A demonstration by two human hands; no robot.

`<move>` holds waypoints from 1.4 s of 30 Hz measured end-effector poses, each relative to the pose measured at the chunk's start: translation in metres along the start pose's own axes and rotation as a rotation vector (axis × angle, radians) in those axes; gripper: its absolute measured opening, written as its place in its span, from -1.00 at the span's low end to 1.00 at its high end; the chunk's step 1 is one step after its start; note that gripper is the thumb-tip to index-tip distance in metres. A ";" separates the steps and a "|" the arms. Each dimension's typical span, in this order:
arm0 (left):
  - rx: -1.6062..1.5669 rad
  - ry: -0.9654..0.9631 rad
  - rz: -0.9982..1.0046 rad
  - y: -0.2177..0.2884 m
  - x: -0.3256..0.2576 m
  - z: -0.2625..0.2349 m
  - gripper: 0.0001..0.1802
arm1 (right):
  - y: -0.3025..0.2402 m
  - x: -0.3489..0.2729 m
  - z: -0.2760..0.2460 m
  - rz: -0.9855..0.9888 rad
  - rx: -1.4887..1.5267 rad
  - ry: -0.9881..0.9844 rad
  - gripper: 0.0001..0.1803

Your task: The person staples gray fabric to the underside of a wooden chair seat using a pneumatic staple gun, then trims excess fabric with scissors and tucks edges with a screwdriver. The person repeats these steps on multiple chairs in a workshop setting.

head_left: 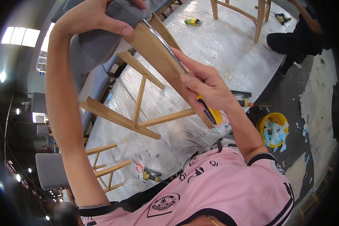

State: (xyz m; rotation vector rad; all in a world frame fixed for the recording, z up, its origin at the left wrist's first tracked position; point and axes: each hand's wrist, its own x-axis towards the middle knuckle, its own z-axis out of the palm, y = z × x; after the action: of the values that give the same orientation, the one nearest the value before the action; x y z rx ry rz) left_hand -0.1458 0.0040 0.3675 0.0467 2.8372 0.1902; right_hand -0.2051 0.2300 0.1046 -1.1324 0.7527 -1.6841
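Note:
A tilted chair or stool with a grey fabric seat (pixel 96 43) and pale wooden legs fills the upper middle of the head view. My left hand (pixel 109 19) grips its grey upholstered part, the thumb at the top of a broad wooden leg (pixel 154 47); some fingers are hidden. In my right hand (pixel 209 81) is a tool with a yellow-and-black handle (pixel 211 113). The tool's long, thin metal shaft or blade (pixel 165 45) lies along that leg, its far end near the grey fabric. My right fingers are closed around it.
Plastic film covers the work table (pixel 237 41). On it lie red-handled scissors (pixel 140 167), a yellow-and-black tool (pixel 152 175) and a small yellow-green box (pixel 192 22). A yellow bucket of foam scraps (pixel 274 130) stands right. Another person (pixel 307 34) is at far right; grey-seated chairs (pixel 51 171) stand left.

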 end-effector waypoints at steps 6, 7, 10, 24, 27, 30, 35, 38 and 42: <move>-0.019 -0.089 -0.061 -0.007 0.011 -0.007 -0.40 | 0.000 -0.007 0.005 -0.047 -0.175 0.106 -0.35; -0.010 -0.126 -0.074 -0.008 0.014 -0.009 -0.41 | 0.002 -0.011 0.003 -0.078 -0.225 0.128 -0.36; -0.047 -0.118 -0.167 0.009 0.018 -0.009 -0.42 | 0.004 -0.023 -0.014 0.011 -0.248 0.114 -0.37; -0.027 -0.074 -0.047 -0.001 0.012 -0.009 -0.48 | 0.043 0.008 -0.008 -0.099 0.159 0.019 -0.36; -0.027 -0.082 0.025 -0.019 0.020 -0.010 -0.47 | 0.023 0.010 -0.013 -0.085 -0.021 0.075 -0.37; -0.059 -0.089 0.032 -0.024 0.019 -0.011 -0.47 | 0.026 0.014 -0.015 -0.053 0.077 0.055 -0.38; -0.085 -0.073 -0.009 -0.015 0.015 -0.010 -0.47 | 0.049 0.020 -0.015 -0.138 0.091 0.024 -0.38; -0.095 -0.059 0.026 -0.016 0.012 -0.003 -0.47 | 0.055 0.011 -0.029 -0.098 0.011 0.012 -0.42; -0.095 -0.031 -0.009 0.007 0.008 0.000 -0.50 | 0.075 0.023 -0.067 -0.095 -0.102 -0.033 -0.47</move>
State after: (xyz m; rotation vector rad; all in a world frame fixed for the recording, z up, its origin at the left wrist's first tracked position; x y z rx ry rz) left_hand -0.1531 0.0116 0.3657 0.0157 2.7926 0.3195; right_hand -0.2429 0.1801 0.0224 -1.2814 0.7819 -1.7182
